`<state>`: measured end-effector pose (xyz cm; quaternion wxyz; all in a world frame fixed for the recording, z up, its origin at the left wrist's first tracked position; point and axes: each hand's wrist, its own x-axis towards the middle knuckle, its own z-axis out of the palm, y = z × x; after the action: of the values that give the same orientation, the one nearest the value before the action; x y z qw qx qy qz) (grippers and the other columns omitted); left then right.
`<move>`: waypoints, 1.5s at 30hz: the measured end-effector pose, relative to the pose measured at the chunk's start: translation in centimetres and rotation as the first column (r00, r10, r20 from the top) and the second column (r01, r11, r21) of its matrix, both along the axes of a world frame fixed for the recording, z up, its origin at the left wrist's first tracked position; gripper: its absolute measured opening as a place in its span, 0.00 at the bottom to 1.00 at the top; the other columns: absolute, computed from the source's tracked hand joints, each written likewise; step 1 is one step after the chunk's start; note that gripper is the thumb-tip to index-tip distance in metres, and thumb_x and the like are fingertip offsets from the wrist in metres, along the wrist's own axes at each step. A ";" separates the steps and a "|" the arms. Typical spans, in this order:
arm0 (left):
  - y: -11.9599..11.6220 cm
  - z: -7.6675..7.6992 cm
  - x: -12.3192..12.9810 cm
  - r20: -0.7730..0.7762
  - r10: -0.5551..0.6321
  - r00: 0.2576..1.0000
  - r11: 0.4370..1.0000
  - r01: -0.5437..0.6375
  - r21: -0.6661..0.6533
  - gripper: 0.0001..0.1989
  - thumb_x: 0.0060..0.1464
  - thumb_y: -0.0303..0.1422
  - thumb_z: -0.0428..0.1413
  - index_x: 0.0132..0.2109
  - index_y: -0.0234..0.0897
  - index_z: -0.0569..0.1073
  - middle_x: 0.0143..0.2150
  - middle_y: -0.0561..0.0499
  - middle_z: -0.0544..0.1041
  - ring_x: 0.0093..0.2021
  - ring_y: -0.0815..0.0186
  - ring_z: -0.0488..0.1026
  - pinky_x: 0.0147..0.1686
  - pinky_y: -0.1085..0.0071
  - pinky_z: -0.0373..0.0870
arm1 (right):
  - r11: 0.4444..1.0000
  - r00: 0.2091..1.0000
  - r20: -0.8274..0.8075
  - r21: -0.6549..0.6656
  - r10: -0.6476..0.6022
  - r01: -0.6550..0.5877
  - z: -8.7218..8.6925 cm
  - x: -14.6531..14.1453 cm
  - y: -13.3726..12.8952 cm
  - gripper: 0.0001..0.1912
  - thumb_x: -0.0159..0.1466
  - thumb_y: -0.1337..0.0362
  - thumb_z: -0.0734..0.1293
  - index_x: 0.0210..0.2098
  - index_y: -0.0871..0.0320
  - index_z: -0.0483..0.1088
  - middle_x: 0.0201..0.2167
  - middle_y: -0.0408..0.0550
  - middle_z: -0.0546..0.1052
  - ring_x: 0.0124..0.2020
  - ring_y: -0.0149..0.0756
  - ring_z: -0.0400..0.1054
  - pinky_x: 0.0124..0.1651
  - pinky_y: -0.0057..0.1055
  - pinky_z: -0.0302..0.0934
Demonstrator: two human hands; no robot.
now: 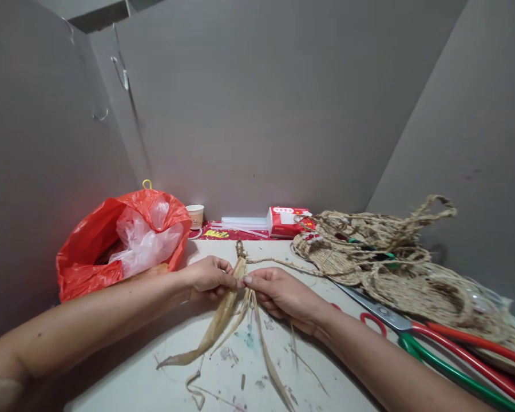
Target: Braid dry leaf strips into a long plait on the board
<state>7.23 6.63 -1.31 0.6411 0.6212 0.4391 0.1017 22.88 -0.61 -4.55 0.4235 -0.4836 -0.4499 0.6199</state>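
My left hand (212, 278) and my right hand (278, 293) meet over the white table, thumbs and fingers pinched around pale, dried husk strips (214, 329). One broad strip hangs from under the left hand toward me, its end tapering. Narrower husk strips (268, 349) dangle below the right fingertips. Just beyond the hands sits a small dark knotted end (240, 248), and a thin twisted cord (283, 262) runs from there to the right. The exact point where the fingertips grip is partly covered by the fingers themselves.
A red plastic bag (86, 237) stands at left, beside a paper cup (195, 216). A red tissue pack (288, 222) lies at the back. On the right are woven straw pieces (330, 257) and large scissors (384, 312) with red and green handles. Grey partitions (257, 114) enclose the table.
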 end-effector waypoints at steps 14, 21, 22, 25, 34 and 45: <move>-0.1 -1.0 -0.5 0.091 -0.026 0.996 0.999 0.029 -0.037 0.11 0.37 0.32 0.62 0.26 0.32 0.68 0.17 0.50 0.73 0.16 0.71 0.69 0.19 0.77 0.66 | 0.998 1.000 0.010 0.055 -0.002 0.001 0.1 -0.2 0.0 0.16 0.55 0.53 0.67 0.25 0.58 0.62 0.11 0.30 0.52 0.12 0.20 0.38 0.14 0.22 0.31; 0.3 -1.9 -0.5 0.111 0.016 0.994 0.998 -0.022 0.054 0.10 0.37 0.33 0.62 0.25 0.33 0.69 0.14 0.56 0.67 0.14 0.75 0.62 0.14 0.80 0.59 | 0.998 0.996 0.088 0.065 -0.033 0.027 -0.2 -0.3 0.0 0.16 0.53 0.53 0.68 0.24 0.59 0.64 0.09 0.30 0.53 0.11 0.20 0.38 0.13 0.23 0.31; 0.2 -1.9 -0.4 0.116 0.017 0.993 0.998 -0.024 0.060 0.11 0.37 0.33 0.63 0.25 0.33 0.69 0.14 0.56 0.68 0.15 0.75 0.63 0.15 0.79 0.60 | 0.997 0.995 0.096 0.071 -0.038 0.031 -0.2 -0.4 0.1 0.16 0.53 0.53 0.68 0.24 0.59 0.64 0.10 0.30 0.53 0.11 0.20 0.38 0.13 0.23 0.31; -0.3 -1.6 -0.2 0.128 0.012 0.992 0.998 -0.020 0.063 0.11 0.35 0.32 0.64 0.25 0.32 0.70 0.17 0.55 0.69 0.17 0.75 0.65 0.17 0.78 0.63 | 0.997 0.994 0.107 0.075 -0.033 0.025 -0.1 -0.4 0.0 0.15 0.53 0.53 0.68 0.24 0.60 0.64 0.10 0.31 0.54 0.11 0.20 0.39 0.14 0.24 0.31; -1.0 -1.2 0.4 0.096 0.050 0.994 0.997 -0.056 0.055 0.11 0.37 0.30 0.63 0.23 0.31 0.67 0.15 0.53 0.70 0.16 0.73 0.66 0.20 0.76 0.66 | 0.996 0.998 0.047 0.080 -0.045 0.041 1.0 -1.0 -0.4 0.16 0.49 0.56 0.71 0.19 0.59 0.61 0.10 0.32 0.56 0.12 0.20 0.41 0.15 0.24 0.33; -2.3 -0.2 0.2 0.266 0.117 0.957 0.951 -0.185 0.246 0.09 0.42 0.27 0.60 0.23 0.33 0.65 0.16 0.57 0.67 0.16 0.76 0.63 0.20 0.78 0.62 | 0.989 0.964 0.225 0.077 -0.140 0.125 0.4 -0.8 -0.2 0.13 0.53 0.62 0.66 0.17 0.58 0.58 0.10 0.33 0.54 0.12 0.20 0.41 0.17 0.24 0.32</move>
<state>7.42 4.33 -1.49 0.5911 0.6490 0.3840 0.2862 22.13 -0.86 -4.16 0.4240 -0.5677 -0.4815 0.5159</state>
